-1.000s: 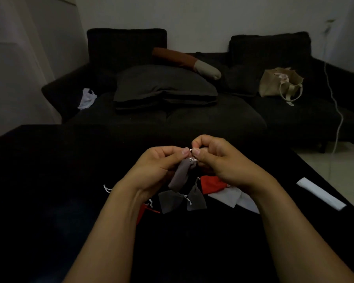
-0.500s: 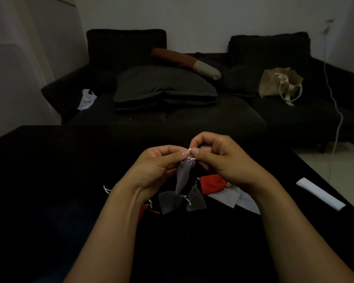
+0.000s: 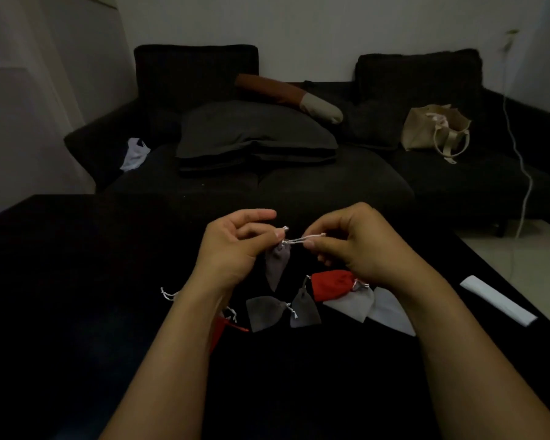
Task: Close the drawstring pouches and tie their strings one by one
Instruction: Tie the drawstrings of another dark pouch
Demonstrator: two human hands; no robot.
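Observation:
A small grey drawstring pouch (image 3: 277, 263) hangs above the dark table between my hands, its neck gathered shut. My left hand (image 3: 232, 246) pinches the neck and one end of the white string (image 3: 300, 239). My right hand (image 3: 353, 246) pinches the string's other end, stretched out to the right. On the table below lie two grey pouches (image 3: 262, 312) (image 3: 304, 309) with tied strings, a red pouch (image 3: 331, 284), two pale pouches (image 3: 351, 304) (image 3: 389, 309), and another red pouch (image 3: 218, 331) partly hidden by my left forearm.
The black table (image 3: 77, 296) fills the lower view; a folded white cloth strip (image 3: 497, 300) lies near its right edge. Behind stands a dark sofa (image 3: 299, 185) with cushions, a beige tote bag (image 3: 432, 130) and a white cable hanging at the right.
My hands have drawn apart: the right hand has pulled the string out to the right while the left holds the pouch neck. The pouch hangs slightly lower and straighter.

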